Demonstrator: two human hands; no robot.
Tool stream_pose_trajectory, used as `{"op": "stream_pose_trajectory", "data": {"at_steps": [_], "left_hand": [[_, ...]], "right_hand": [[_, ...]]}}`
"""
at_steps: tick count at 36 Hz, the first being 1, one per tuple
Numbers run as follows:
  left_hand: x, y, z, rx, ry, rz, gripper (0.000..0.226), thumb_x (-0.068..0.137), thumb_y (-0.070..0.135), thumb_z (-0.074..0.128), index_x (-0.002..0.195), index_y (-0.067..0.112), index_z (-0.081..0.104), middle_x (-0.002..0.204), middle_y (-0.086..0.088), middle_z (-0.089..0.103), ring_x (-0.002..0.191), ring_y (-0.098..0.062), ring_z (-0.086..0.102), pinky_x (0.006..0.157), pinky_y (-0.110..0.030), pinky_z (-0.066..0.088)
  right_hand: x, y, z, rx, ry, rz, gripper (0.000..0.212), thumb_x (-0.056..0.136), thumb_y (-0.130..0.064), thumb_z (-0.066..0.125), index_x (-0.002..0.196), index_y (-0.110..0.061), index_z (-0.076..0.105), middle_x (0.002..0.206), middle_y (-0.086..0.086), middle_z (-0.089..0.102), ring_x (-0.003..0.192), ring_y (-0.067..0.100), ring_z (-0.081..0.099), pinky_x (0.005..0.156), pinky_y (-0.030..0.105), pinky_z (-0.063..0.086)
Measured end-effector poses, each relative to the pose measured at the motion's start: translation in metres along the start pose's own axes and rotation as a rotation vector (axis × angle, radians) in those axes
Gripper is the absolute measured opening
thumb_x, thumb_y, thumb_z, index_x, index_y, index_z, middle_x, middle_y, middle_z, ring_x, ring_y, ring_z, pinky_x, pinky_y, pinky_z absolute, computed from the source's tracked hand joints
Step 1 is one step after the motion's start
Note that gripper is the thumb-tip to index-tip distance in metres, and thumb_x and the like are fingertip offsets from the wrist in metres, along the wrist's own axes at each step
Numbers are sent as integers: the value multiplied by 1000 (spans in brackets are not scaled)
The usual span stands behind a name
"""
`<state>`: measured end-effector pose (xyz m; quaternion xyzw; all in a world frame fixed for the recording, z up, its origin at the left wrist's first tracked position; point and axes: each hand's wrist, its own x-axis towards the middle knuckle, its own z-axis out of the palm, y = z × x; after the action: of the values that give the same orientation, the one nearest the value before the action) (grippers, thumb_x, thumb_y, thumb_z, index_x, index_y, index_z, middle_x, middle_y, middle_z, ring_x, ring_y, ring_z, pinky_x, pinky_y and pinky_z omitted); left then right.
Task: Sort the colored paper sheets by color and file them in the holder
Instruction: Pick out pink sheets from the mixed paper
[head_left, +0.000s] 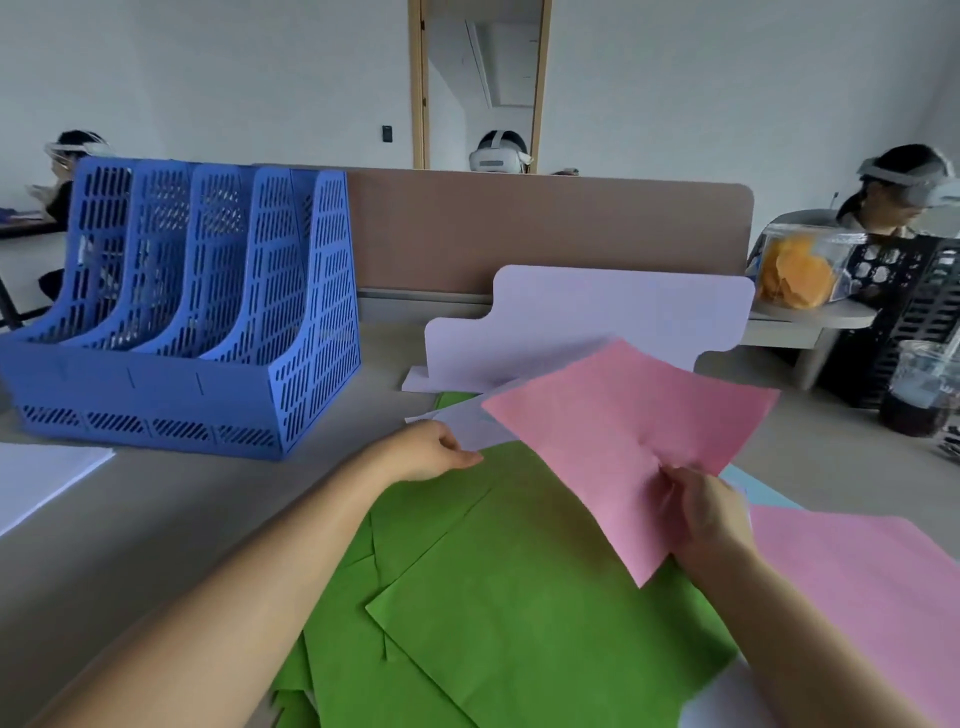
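Observation:
My right hand pinches a pink sheet by its near edge and holds it tilted above the desk. To the left, my left hand has its fingers closed on the corner of a white sheet that lies partly under the pink one. Several green sheets are spread in a loose pile below both hands. More pink sheets lie at the right, with a pale blue sheet peeking out beside them. The blue perforated file holder stands at the far left with its slots showing no paper.
A white shaped board stands behind the papers against a brown desk divider. White sheets lie at the left edge. A cup of dark drink, a snack jar and a black rack sit at the right. People in headsets sit beyond.

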<state>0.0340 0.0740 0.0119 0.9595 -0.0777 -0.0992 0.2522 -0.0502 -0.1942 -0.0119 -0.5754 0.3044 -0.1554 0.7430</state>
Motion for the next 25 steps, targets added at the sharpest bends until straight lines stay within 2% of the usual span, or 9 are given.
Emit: {"op": "stream_pose_trajectory", "data": {"at_steps": [5,8,10,12,15,18,21,23,25], "left_hand": [[1,6,-6,93,-101,-17,63,77,62,67,122,20,56,123,3,58,108,-16,57,93,-31,46],[0,7,-11,188,-95,-25,74,78,61,66,135,17,49,140,0,49,126,-20,49,103,-35,41],[-1,7,-15,183,-125,-9,66,81,60,63,128,14,57,132,0,56,122,-19,52,92,-30,42],[-3,10,-18,149,-143,10,59,82,60,62,117,13,64,114,2,60,115,-18,56,81,-27,41],[-4,13,-20,114,-168,59,48,83,58,62,105,16,68,103,7,59,104,-13,56,85,-28,43],[-4,15,-19,149,-188,106,33,84,46,68,91,13,67,82,3,56,73,-13,49,62,-26,34],[-7,23,-21,193,-175,98,36,83,44,70,82,8,63,75,-2,50,64,-15,41,56,-27,27],[-10,29,-20,157,-242,37,51,74,61,71,83,12,60,82,4,52,73,-13,49,64,-25,36],[-17,34,-15,120,-335,-36,91,53,77,73,117,12,62,121,5,58,114,-18,52,98,-33,42]], "right_hand": [[-6,-4,3,15,-31,-14,12,87,-1,59,78,-9,60,78,8,59,69,22,54,64,31,46],[-4,0,1,16,-13,-53,8,78,-15,66,73,-9,66,81,10,69,76,26,65,76,40,56],[13,10,-6,14,3,-84,19,62,-30,68,74,-15,68,78,7,72,76,29,70,82,55,56],[35,23,-9,59,7,-86,24,57,-33,67,71,-14,65,73,11,68,69,27,66,81,60,54],[11,10,-2,92,3,-81,19,70,-26,65,81,-11,65,81,12,67,74,26,65,82,56,54],[3,7,1,102,4,-80,16,80,-20,62,94,-12,64,94,14,70,85,32,69,83,55,56],[12,13,-1,76,34,-100,17,71,-27,63,86,-19,63,91,10,72,82,31,71,78,57,57],[19,16,-3,52,51,-95,20,65,-34,63,84,-26,64,86,4,73,79,28,71,78,56,57],[23,19,-4,76,52,-98,20,67,-35,63,85,-28,63,88,2,72,82,26,71,82,53,57]]}}
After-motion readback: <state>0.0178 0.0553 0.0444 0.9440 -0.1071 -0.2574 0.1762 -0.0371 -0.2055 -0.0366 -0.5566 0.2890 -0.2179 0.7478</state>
